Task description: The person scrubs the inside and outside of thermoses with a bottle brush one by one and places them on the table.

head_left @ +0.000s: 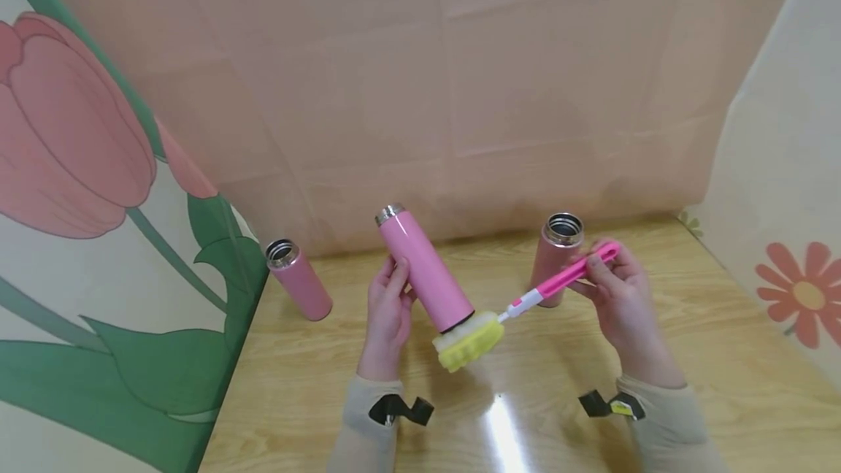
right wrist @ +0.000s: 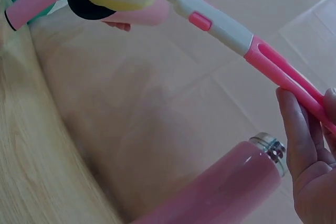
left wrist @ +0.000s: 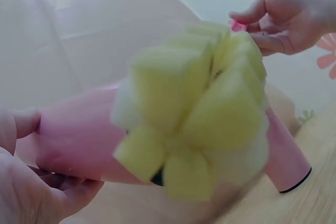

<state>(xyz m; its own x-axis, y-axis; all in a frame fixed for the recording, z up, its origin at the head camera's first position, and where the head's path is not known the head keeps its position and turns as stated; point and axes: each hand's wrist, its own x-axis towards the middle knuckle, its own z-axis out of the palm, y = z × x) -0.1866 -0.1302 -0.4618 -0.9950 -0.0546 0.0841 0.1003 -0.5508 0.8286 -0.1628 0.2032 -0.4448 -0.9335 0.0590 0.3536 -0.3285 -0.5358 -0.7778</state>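
Note:
My left hand (head_left: pixel 389 305) grips a pink thermos bottle (head_left: pixel 427 268) around its middle, tilted, with the steel mouth up and away to the left. In my right hand (head_left: pixel 620 298), a bottle brush (head_left: pixel 558 282) is held by its pink handle. The yellow and white sponge head (head_left: pixel 469 341) is right at the bottle's dark base in the head view. In the left wrist view the sponge head (left wrist: pixel 184 103) covers the base end of the bottle (left wrist: pixel 84 135). The right wrist view shows the fingers (right wrist: pixel 296 124) pinching the handle (right wrist: pixel 283 72).
A second pink bottle (head_left: pixel 302 283) stands uncapped on the wooden table (head_left: pixel 315 400) at left. Another uncapped pink bottle (head_left: pixel 548 261) stands behind the brush handle, close by my right hand. A beige cloth backdrop (head_left: pixel 447 93) hangs behind the table, with floral panels on both sides.

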